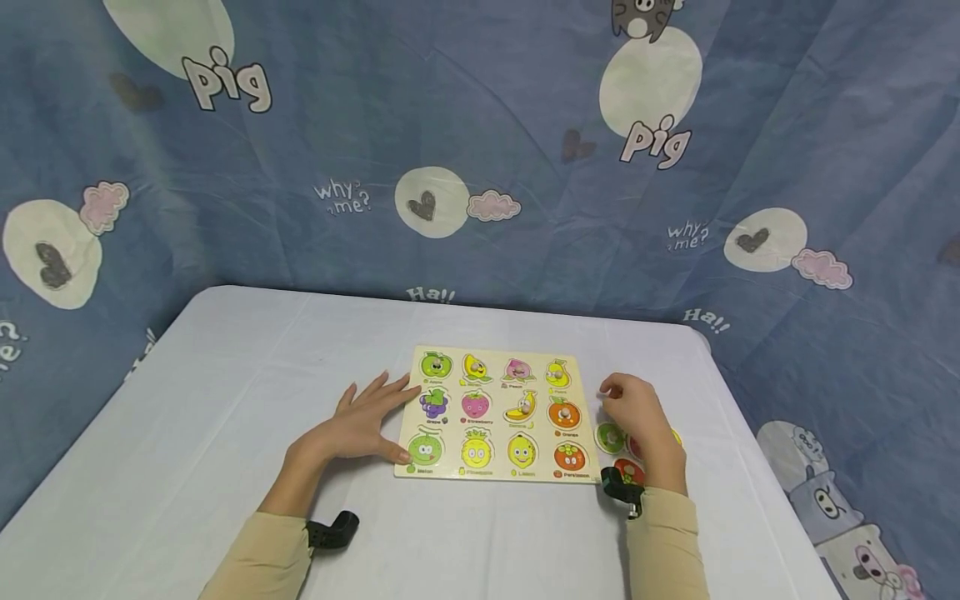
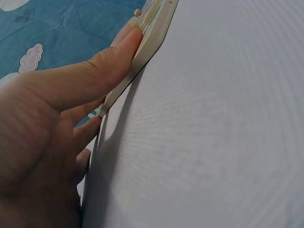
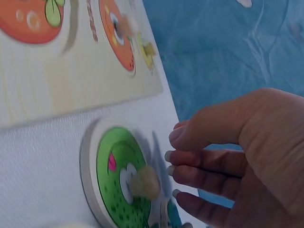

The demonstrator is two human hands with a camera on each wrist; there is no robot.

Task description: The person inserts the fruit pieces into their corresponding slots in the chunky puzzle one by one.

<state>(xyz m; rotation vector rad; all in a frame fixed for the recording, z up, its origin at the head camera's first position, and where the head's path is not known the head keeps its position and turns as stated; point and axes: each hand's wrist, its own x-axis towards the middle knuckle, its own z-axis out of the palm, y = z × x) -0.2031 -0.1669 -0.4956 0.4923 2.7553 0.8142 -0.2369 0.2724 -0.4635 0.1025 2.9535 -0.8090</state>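
A wooden fruit puzzle board (image 1: 452, 450) lies on the table, printed with rows of smiling fruits and their names. My left hand (image 1: 352, 425) is spread at its left edge; in the left wrist view the thumb (image 2: 102, 66) presses along the board's side. Right of the board hovers my right hand (image 1: 636, 408), fingers loosely bent and holding nothing. Nearest to it is a round green fruit piece (image 3: 116, 166) with a wooden knob (image 3: 146, 183). A red piece (image 1: 628, 472) lies by the right wrist, and other pieces are partly hidden under that arm.
The table (image 1: 247, 392) wears a white cloth. A blue printed curtain (image 1: 480, 108) hangs behind it. Knobs stand on several fruits of the board, among them the orange (image 1: 564, 414) and the pear (image 1: 558, 374).
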